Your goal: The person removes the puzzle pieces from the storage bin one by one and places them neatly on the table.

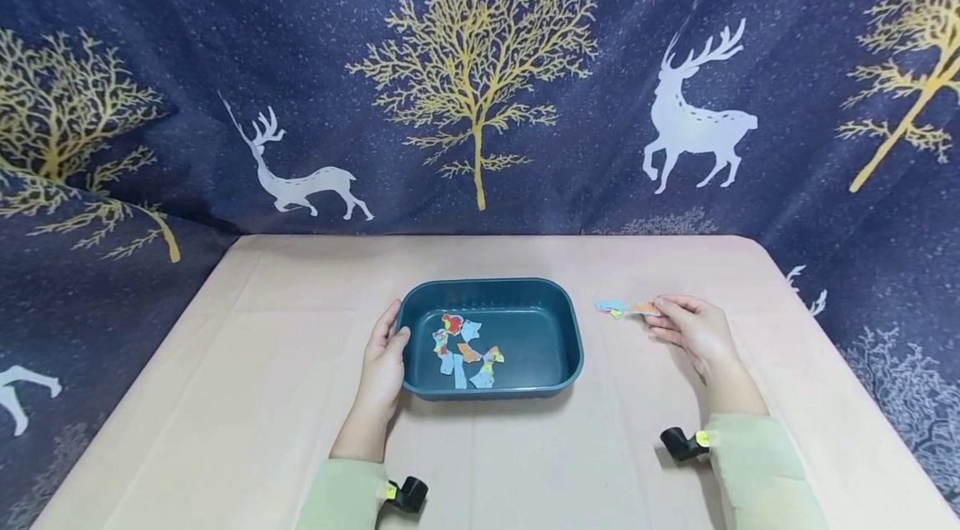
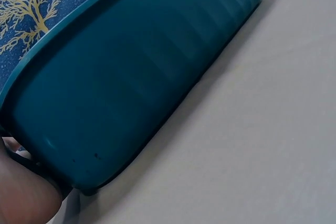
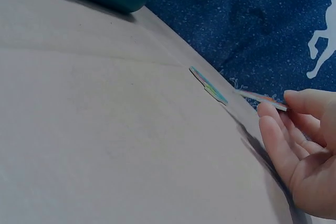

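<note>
A dark teal rectangular tray point(image 1: 536, 347) stands on the table, with several torn, colourful paper pieces point(image 1: 469, 352) lying in its left half. My left hand point(image 1: 384, 376) grips the tray's left side, thumb at the rim; only part of that hand shows in the left wrist view, beside the tray's wall point(image 2: 131, 77). To the right of the tray, my right hand point(image 1: 693, 334) pinches an orange paper piece point(image 1: 642, 308) between thumb and fingers, just above the table. A light blue and yellow paper piece point(image 1: 611, 307) lies between it and the tray, also seen flat in the right wrist view.
A pale pink cloth covers the table point(image 1: 247, 397). Behind it hangs a dark blue curtain point(image 1: 315, 97) printed with white deer and golden trees. Small black wrist cameras point(image 1: 684, 443) sit on both green sleeves point(image 1: 765, 472).
</note>
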A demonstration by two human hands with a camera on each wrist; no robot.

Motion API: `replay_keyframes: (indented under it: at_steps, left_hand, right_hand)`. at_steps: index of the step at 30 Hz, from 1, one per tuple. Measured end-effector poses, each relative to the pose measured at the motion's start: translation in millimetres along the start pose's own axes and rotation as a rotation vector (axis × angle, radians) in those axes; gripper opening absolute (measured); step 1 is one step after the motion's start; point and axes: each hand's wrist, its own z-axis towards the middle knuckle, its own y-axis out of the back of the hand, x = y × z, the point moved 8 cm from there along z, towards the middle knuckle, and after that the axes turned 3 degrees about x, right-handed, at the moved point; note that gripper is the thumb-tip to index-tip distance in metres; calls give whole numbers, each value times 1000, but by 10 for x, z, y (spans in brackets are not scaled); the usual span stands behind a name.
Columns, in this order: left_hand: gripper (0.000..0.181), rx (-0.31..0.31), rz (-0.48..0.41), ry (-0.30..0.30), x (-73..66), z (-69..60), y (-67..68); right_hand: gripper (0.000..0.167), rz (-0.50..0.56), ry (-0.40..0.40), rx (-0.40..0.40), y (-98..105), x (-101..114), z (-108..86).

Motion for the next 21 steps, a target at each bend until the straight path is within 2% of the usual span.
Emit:
replay_keyframes:
  at_steps: [4, 9, 21]
  left_hand:
    - [51, 2, 5, -17, -22, -3, -8]
    - [51, -7, 8, 0, -7, -9, -1]
    - [51, -7, 8, 16, 19, 3, 3]
  right_hand:
    - [40, -29, 10, -10, 3, -12, -2]
    - [59, -53, -8, -3, -7, -34, 1]
    - [63, -60, 5, 4, -29, -24, 20]
